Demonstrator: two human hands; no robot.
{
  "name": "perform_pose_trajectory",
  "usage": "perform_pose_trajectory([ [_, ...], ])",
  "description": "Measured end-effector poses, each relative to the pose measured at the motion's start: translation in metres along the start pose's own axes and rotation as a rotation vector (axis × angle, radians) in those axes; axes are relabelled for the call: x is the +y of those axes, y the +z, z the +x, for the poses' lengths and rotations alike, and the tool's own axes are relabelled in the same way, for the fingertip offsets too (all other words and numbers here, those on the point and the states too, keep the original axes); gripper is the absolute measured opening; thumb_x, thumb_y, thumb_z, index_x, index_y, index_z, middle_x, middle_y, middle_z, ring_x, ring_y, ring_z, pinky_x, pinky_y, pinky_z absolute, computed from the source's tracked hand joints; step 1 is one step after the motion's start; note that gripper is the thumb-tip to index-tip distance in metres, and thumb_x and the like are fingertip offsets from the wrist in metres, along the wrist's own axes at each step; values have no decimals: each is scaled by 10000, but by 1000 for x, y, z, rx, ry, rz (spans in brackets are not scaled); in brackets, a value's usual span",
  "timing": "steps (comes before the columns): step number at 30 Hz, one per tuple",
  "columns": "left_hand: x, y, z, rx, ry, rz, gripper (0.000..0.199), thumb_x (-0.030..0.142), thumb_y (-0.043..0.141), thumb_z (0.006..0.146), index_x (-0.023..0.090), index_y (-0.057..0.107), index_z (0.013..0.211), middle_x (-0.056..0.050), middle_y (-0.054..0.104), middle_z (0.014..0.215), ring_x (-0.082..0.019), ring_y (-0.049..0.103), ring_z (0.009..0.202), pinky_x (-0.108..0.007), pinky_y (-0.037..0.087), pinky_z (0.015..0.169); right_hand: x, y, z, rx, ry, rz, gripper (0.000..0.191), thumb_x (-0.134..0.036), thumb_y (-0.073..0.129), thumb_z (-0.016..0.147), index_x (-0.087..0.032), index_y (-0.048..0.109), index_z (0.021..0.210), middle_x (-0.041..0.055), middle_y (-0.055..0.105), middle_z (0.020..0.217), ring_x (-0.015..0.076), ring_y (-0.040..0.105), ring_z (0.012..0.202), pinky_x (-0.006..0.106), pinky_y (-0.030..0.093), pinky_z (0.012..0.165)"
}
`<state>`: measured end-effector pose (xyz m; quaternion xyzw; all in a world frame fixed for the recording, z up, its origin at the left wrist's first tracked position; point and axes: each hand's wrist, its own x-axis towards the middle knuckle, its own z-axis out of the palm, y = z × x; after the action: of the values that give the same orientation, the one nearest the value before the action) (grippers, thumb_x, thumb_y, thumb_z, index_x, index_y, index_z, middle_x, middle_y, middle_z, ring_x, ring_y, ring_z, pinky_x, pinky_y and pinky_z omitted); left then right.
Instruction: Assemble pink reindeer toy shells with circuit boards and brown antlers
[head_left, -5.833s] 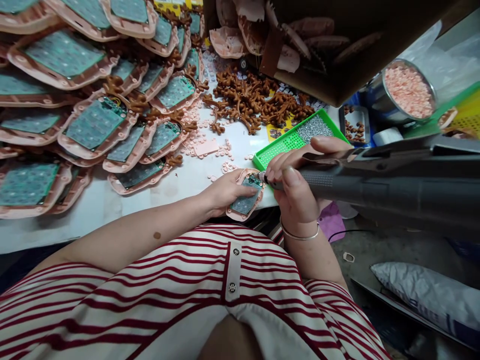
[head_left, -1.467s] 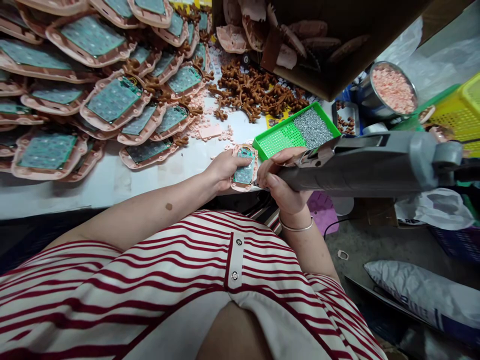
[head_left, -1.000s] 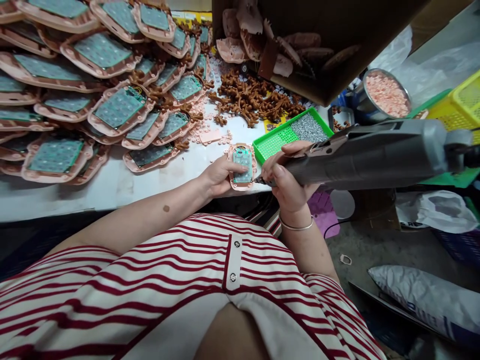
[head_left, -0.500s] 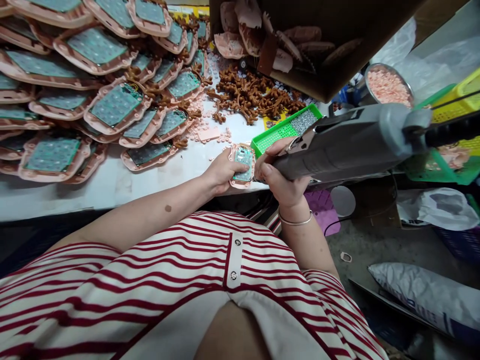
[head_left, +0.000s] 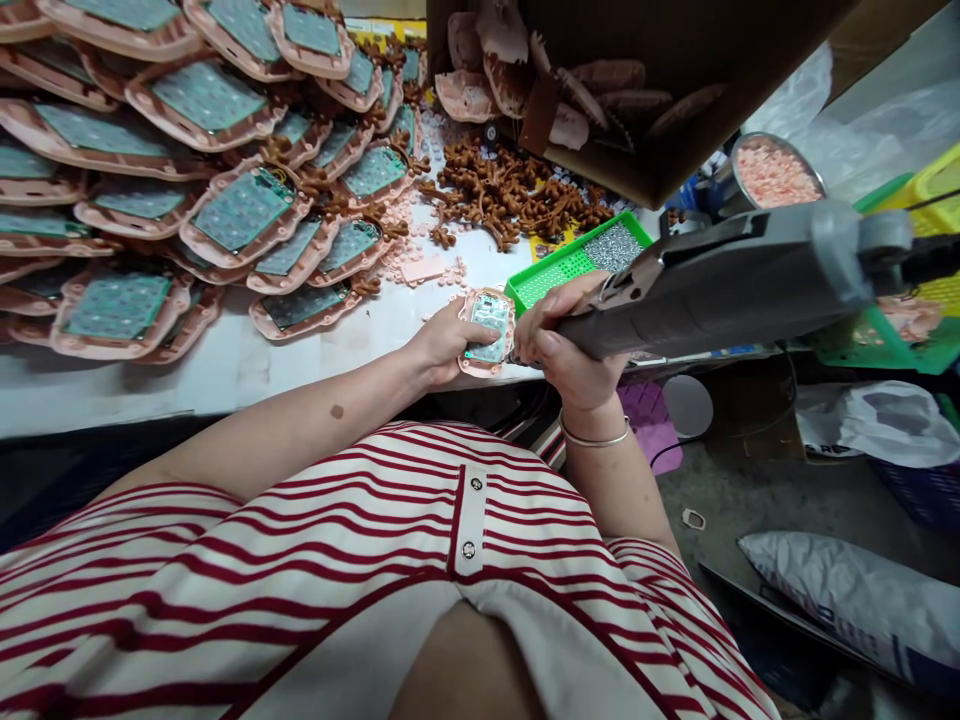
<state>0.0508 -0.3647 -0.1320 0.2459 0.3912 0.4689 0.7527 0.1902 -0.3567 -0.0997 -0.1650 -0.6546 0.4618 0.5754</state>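
Observation:
My left hand [head_left: 448, 343] grips a pink shell with a green circuit board [head_left: 487, 318], its thumb pressed on the board. My right hand [head_left: 574, 340] is wrapped round a grey power screwdriver [head_left: 697, 285], which lies almost level, its tip end at the right side of the shell. The exact contact of the tip is too small to make out. Just behind the hands sits a green tray [head_left: 551, 278] with small silvery screws in its right part.
Pink shells with boards [head_left: 240, 210] are piled at the left. Brown branching parts [head_left: 499, 190] lie behind the tray. A cardboard box [head_left: 652, 120] holds pink shells. A metal bowl [head_left: 780, 170] of pink pieces and a green basket [head_left: 870, 340] stand at the right.
The view has shifted slightly, so the piled shells appear a little further right. The screwdriver's back end appears slightly higher and further right. Both hands keep their holds.

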Motion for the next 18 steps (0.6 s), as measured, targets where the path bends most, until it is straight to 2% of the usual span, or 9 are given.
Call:
perform_pose_trajectory([
  [6,0,-1,2,-22,10,35,374,62,679,459,132,616,822,0,663,706,-165,610,647,-314,511,691,-6,5,-3,-8,125,-69,274,-469,718,798,-311,546,941,-80,487,611,119,491,479,301,460,475],
  [9,-1,-2,2,-28,-1,42,367,62,680,460,133,620,815,-3,668,709,-170,611,651,-321,509,702,-3,3,-6,-14,142,-91,340,-543,700,788,-314,514,959,-73,503,649,120,484,490,301,454,462],
  [15,-3,-5,4,-93,-2,34,359,36,667,461,132,625,805,2,657,678,-172,621,667,-322,508,726,-1,3,-7,-46,129,-88,311,-513,700,798,-302,528,949,-65,501,652,122,500,491,300,457,443],
  [18,-6,-6,5,-55,15,57,365,44,679,459,131,632,810,-8,673,697,-181,626,670,-343,521,741,1,3,-10,-58,118,-107,331,-540,682,804,-295,517,952,-76,488,628,116,490,469,293,453,436],
])
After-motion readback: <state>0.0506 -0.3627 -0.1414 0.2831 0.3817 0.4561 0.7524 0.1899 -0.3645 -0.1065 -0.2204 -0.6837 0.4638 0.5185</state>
